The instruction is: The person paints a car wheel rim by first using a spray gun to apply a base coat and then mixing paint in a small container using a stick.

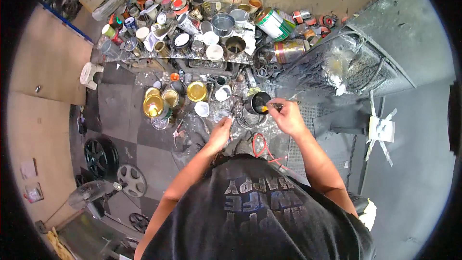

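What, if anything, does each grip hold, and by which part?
The right grip is at the dark can and a yellow-orange piece; its hold cannot be told. Nor can that of the left grip.

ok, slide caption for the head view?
Right hand at a dark open can, left hand nearby, crowded containers beyond.

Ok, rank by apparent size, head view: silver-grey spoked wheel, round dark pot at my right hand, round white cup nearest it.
1. Silver-grey spoked wheel
2. Round dark pot
3. Round white cup

Black shirt (269,233), faded block lettering (263,201)
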